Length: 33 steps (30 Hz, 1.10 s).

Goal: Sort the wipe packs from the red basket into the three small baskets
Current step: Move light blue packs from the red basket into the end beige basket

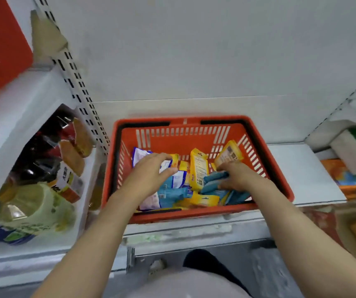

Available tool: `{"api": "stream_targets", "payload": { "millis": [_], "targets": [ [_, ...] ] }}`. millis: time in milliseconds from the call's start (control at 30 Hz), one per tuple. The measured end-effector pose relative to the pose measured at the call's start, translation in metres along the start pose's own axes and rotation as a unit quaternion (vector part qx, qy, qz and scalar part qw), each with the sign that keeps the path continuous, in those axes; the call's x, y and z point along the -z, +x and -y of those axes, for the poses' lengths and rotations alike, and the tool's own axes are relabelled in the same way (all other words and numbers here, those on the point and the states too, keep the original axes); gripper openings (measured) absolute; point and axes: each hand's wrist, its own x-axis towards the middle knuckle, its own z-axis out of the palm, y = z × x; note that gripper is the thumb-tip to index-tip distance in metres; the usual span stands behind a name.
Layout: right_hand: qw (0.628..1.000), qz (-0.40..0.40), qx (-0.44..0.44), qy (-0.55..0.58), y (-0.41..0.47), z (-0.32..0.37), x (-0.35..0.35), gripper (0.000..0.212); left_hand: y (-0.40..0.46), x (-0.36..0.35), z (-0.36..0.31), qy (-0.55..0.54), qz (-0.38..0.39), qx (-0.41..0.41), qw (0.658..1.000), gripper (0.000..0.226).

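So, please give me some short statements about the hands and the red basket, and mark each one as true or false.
1. Both hands are inside the red basket. True.
2. The right hand holds a yellow pack. True: it grips the pack's lower end, and the pack sticks up toward the basket's right wall.
3. The basket holds only yellow packs. False: blue packs and white packs lie there too.
4. The left hand rests on the shelf outside the basket. False: it reaches over the packs on the basket's left side.
5. The three small baskets stand beside the red basket. False: none is in view.
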Motion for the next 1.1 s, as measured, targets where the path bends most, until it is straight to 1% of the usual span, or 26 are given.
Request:
{"api": "stream_targets", "payload": {
  "millis": [67, 100, 133, 200, 233, 300, 367, 400, 433, 467, 500, 533, 567, 600, 667, 700, 733, 800, 833, 900, 933, 967, 1000, 1067, 1100],
  "targets": [
    [0.999, 0.029, -0.028, -0.012, 0.007, 0.005, -0.002, 0.060, 0.013, -0.003, 0.000, -0.001, 0.025, -0.005, 1.000, 0.047],
    [0.999, 0.027, -0.027, -0.032, 0.010, 0.006, -0.001, 0.056, 0.019, -0.004, -0.001, -0.001, 0.035, -0.003, 0.999, 0.048],
    [0.998, 0.009, -0.017, -0.053, 0.013, 0.006, 0.000, 0.048, 0.024, -0.005, -0.001, 0.000, 0.044, -0.002, 0.999, 0.050],
    [0.996, -0.056, -0.003, -0.066, 0.012, 0.009, 0.008, 0.026, 0.032, -0.007, -0.002, -0.001, 0.053, -0.004, 0.999, 0.052],
    [0.994, -0.092, -0.002, -0.056, 0.010, 0.010, 0.013, 0.018, 0.036, -0.007, -0.003, -0.009, 0.055, -0.006, 0.998, 0.053],
    [0.983, -0.183, -0.010, -0.019, 0.001, 0.013, 0.019, 0.014, 0.041, -0.008, -0.006, -0.035, 0.056, -0.009, 0.998, 0.057],
    [0.956, -0.285, -0.009, 0.077, -0.011, 0.019, 0.023, 0.009, 0.047, -0.008, -0.007, -0.073, 0.055, 0.017, 0.996, 0.063],
    [0.937, -0.321, 0.006, 0.141, -0.018, 0.024, 0.024, 0.005, 0.050, -0.006, -0.009, -0.100, 0.059, 0.047, 0.992, 0.068],
    [0.918, -0.347, 0.034, 0.189, -0.027, 0.030, 0.024, 0.008, 0.052, -0.005, -0.010, -0.151, 0.073, 0.087, 0.982, 0.072],
    [0.905, -0.362, 0.070, 0.213, -0.034, 0.038, 0.024, 0.013, 0.052, -0.004, -0.012, -0.241, 0.099, 0.134, 0.956, 0.073],
    [0.895, -0.370, 0.110, 0.221, -0.041, 0.046, 0.022, 0.016, 0.053, -0.003, -0.013, -0.355, 0.128, 0.173, 0.910, 0.069],
    [0.889, -0.374, 0.152, 0.216, -0.046, 0.053, 0.019, 0.017, 0.052, -0.003, -0.015, -0.443, 0.146, 0.191, 0.864, 0.062],
    [0.885, -0.374, 0.192, 0.201, -0.049, 0.059, 0.016, 0.016, 0.053, -0.003, -0.015, -0.491, 0.137, 0.187, 0.840, 0.059],
    [0.882, -0.371, 0.225, 0.182, -0.050, 0.064, 0.012, 0.016, 0.054, -0.004, -0.013, -0.494, 0.109, 0.170, 0.845, 0.058],
    [0.883, -0.347, 0.271, 0.164, -0.051, 0.070, 0.007, 0.014, 0.057, -0.005, -0.009, -0.475, 0.046, 0.145, 0.867, 0.055],
    [0.884, -0.333, 0.273, 0.182, -0.050, 0.070, 0.007, 0.013, 0.058, -0.003, -0.008, -0.482, 0.031, 0.139, 0.864, 0.053],
    [0.884, -0.329, 0.253, 0.215, -0.051, 0.069, 0.008, 0.013, 0.059, -0.002, -0.006, -0.492, 0.026, 0.129, 0.860, 0.052],
    [0.881, -0.330, 0.172, 0.293, -0.050, 0.064, 0.014, 0.026, 0.059, 0.002, -0.002, -0.486, 0.023, 0.098, 0.868, 0.050],
    [0.883, -0.308, 0.133, 0.327, -0.048, 0.062, 0.018, 0.037, 0.059, 0.003, -0.001, -0.481, 0.028, 0.083, 0.872, 0.051],
    [0.885, -0.201, 0.092, 0.410, -0.045, 0.060, 0.024, 0.059, 0.060, 0.006, -0.004, -0.481, 0.047, 0.062, 0.873, 0.054],
    [0.873, -0.143, 0.087, 0.459, -0.042, 0.061, 0.024, 0.063, 0.059, 0.007, -0.007, -0.485, 0.058, 0.058, 0.871, 0.056],
    [0.852, -0.105, 0.082, 0.506, -0.040, 0.064, 0.024, 0.058, 0.059, 0.008, -0.009, -0.487, 0.066, 0.057, 0.869, 0.058],
    [0.829, -0.098, 0.069, 0.546, -0.037, 0.065, 0.023, 0.048, 0.059, 0.008, -0.009, -0.491, 0.070, 0.057, 0.867, 0.059],
    [0.779, -0.146, 0.025, 0.610, -0.034, 0.067, 0.023, 0.030, 0.059, 0.009, -0.008, -0.504, 0.067, 0.060, 0.859, 0.058],
    [0.747, -0.169, 0.000, 0.643, -0.034, 0.067, 0.023, 0.027, 0.058, 0.009, -0.006, -0.509, 0.062, 0.063, 0.856, 0.055]
  ]
}}
